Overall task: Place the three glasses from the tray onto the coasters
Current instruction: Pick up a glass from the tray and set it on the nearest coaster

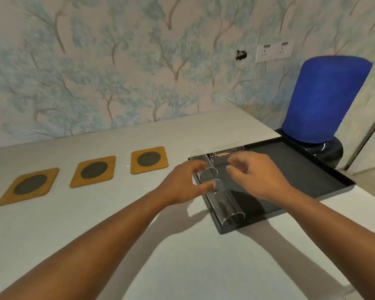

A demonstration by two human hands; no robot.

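Note:
A black tray (312, 169) lies on the white counter at the right. Three clear glasses lie on their sides in it: one along the left edge near the front (227, 207), one behind it (205, 164), one along the back edge (225, 154). My left hand (182, 182) has its thumb and fingers around the middle glass on the left edge, fingers apart, touching it. My right hand (256, 172) hovers over the tray with curled, spread fingers, holding nothing. Three yellow square coasters with dark round centres sit in a row to the left: (28, 186), (93, 171), (149, 159).
A blue water bottle on a dark dispenser base (320, 100) stands behind the tray at the right. The patterned wall with a socket plate (273, 51) runs along the back. The counter's right edge drops off past the tray.

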